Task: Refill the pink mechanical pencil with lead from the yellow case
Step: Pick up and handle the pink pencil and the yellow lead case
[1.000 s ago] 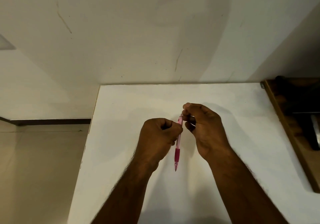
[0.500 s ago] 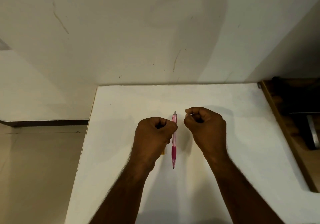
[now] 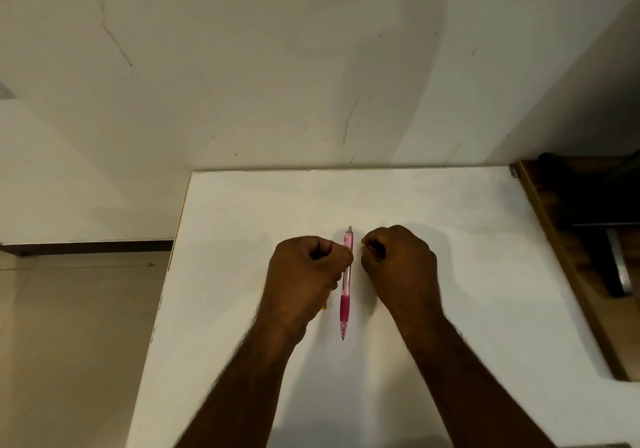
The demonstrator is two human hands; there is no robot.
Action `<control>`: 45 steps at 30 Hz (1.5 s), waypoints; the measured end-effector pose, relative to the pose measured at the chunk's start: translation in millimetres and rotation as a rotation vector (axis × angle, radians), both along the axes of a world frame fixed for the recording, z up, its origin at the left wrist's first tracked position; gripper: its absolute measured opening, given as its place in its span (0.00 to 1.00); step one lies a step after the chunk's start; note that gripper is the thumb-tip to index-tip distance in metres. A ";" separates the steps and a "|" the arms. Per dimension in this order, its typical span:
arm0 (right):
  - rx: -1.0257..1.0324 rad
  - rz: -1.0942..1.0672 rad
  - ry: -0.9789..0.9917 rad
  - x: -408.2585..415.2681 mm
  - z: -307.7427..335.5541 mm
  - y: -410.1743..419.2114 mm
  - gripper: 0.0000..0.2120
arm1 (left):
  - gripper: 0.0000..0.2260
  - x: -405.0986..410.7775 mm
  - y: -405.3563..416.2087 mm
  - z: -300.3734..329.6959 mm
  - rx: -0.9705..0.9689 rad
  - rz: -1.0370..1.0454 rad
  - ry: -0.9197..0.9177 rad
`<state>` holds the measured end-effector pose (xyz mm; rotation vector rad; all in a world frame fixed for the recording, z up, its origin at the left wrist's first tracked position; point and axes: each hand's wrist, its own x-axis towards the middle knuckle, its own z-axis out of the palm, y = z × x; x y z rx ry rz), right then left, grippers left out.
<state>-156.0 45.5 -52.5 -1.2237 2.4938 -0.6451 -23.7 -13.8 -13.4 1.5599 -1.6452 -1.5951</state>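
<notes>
The pink mechanical pencil (image 3: 345, 304) points lengthwise over the white table (image 3: 242, 212), its tip toward me and its bare grey end away from me. My left hand (image 3: 304, 274) is closed around its clear upper barrel. My right hand (image 3: 398, 264) is just right of the pencil's top and apart from it, with thumb and fingers pinched on a small pale cap that barely shows. A sliver of the yellow case (image 3: 324, 305) shows under my left hand; the rest is hidden.
The table's back edge meets a cream wall. Its left edge drops to a tiled floor (image 3: 69, 343). A dark wooden piece of furniture (image 3: 568, 257) stands against the table's right side.
My right hand was at the pencil's top end and has pulled away to the right, still pinched. The pencil's grey end now shows. My left hand keeps its hold.
</notes>
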 end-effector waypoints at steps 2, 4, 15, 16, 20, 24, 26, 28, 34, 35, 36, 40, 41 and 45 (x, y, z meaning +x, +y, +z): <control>-0.012 -0.004 -0.037 -1.8 2.1 0.5 0.12 | 0.10 0.0 0.3 -0.3 -0.006 -0.005 -0.010; -0.084 -0.044 -0.111 -8.0 8.6 1.5 0.13 | 0.10 0.5 0.5 -0.1 -0.003 -0.006 -0.008; -0.243 -0.243 -0.771 -15.0 29.1 -0.6 0.06 | 0.07 -1.4 3.0 3.3 -0.017 -0.039 -0.011; -0.217 -0.221 -0.803 -11.7 29.5 -1.7 0.08 | 0.08 -2.0 3.3 3.3 -0.024 -0.047 -0.016; -0.228 -0.235 -0.911 -6.5 30.6 -4.6 0.12 | 0.11 -3.2 3.8 2.7 -0.050 -0.071 -0.043; -0.250 -0.221 -0.894 -9.3 30.5 -4.4 0.09 | 0.10 -4.0 5.1 2.6 -0.048 -0.084 -0.047; -0.248 -0.203 -0.826 -8.6 30.0 -5.2 0.08 | 0.08 -4.7 6.2 2.3 -0.034 -0.093 -0.047; -0.274 -0.232 -0.794 -8.9 30.5 -6.4 0.06 | 0.08 -4.0 6.3 1.8 -0.021 -0.111 -0.046; -0.269 -0.296 -0.432 -30.7 11.9 1.7 0.08 | 0.08 1.7 1.1 3.1 0.000 -0.072 -0.010; -0.233 -0.276 -0.320 -31.0 7.3 3.2 0.09 | 0.07 1.4 0.8 3.2 0.002 -0.067 -0.006; -0.200 -0.254 -0.236 -29.1 3.4 3.7 0.10 | 0.07 1.2 0.9 3.2 0.002 -0.066 -0.005; -0.110 -0.168 -0.012 -16.5 -8.4 1.7 0.11 | 0.08 -0.4 2.5 1.6 -0.011 -0.078 -0.023; -0.092 -0.156 0.023 -15.8 -11.4 1.8 0.11 | 0.07 -0.3 2.5 0.7 -0.010 -0.075 -0.022; -0.094 -0.142 0.053 -15.3 -15.7 3.8 0.11 | 0.06 1.2 2.4 -0.4 -0.002 -0.070 -0.011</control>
